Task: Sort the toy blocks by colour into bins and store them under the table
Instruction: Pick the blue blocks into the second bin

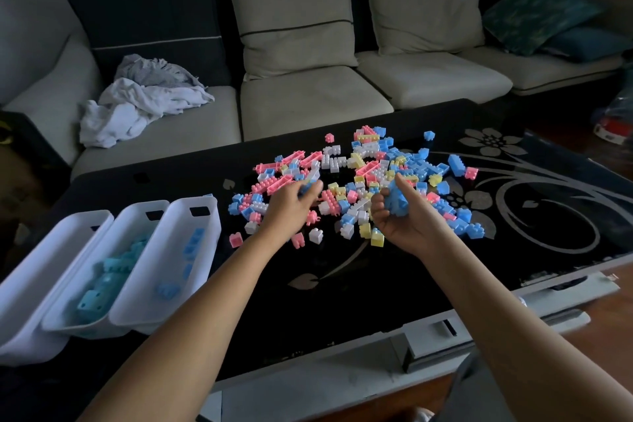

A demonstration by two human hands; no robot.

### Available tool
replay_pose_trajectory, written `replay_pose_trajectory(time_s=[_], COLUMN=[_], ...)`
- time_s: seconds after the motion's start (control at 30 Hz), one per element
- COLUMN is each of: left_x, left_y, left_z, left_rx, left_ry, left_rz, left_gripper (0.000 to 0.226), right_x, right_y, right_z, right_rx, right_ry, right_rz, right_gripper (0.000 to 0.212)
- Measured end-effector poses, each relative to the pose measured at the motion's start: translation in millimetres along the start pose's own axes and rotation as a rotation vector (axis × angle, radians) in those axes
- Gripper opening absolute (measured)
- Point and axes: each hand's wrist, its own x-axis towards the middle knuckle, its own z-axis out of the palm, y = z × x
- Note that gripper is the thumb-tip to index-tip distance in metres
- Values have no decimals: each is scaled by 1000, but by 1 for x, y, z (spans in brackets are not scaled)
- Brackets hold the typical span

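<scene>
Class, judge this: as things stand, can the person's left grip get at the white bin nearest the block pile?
Probably yes. The left grip, holding a blue block, is just right of the bin; only low loose blocks lie between, and the bin's top is open.

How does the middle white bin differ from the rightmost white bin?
The middle bin holds many blocks, the rightmost bin only a few. The middle bin's turquoise blocks are paler than the rightmost bin's blue blocks. Both are white with slot handles.

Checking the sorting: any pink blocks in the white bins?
No, only blue blocks show in the bins; pink ones lie on the table.
</scene>
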Motion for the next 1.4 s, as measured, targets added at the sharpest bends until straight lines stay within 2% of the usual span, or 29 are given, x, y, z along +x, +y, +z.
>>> replay_pose_trajectory(time_s=[0.1, 0.17, 0.27, 0.33, 0.43, 0.67, 0.77, 0.87, 1.03, 1.17, 1.23, 1.33, 1.4], left_x=[-12, -23, -42, -55, -79, -112, -119, -122, -125, -120, -114, -99, -88], left_y=[-2, -12, -36, -55, -78, -99, -102, -98, -94, -84, -74, -60, -53], left_z=[-26, -47, -81, -104, -126, -128, -129, -131, -140, -146, -144, -130, -114], left_rx=[-298, -297, -127, 74, 346, 697, 668, 642, 518, 419, 382, 290, 238], left_ry=[24, 88, 194, 235, 257, 223, 191, 101, 135, 269, 326, 326, 270], left_rz=[-219, -285, -263, -244, -280, -192, -142, -171, -205, -176, -120, -41, 7], left_gripper=[45, 43, 42, 45, 46, 30, 25, 23, 15, 11, 11, 12, 14], right_x=[-5, -4, 4, 12, 22, 34, 39, 45, 50, 46, 45, 48, 50], right_y=[9, 19, 35, 47, 73, 137, 154, 160, 148, 113, 94, 71, 62], right_z=[7, 14, 27, 44, 83, 168, 185, 191, 190, 174, 159, 130, 108], right_rx=[-124, -201, -265, -332, -432, -600, -697, -810, -831, -894, -975, -1173, -1526], right_ry=[-58, -71, -65, -59, -68, -139, -152, -134, -162, -226, -224, -187, -167], right_rz=[49, 93, 176, 217, 235, 362, 357, 358, 308, 236, 160, 36, -125], right_gripper=[41, 43, 42, 38, 26, 14, 44, 51, 43, 24, 23, 27, 24])
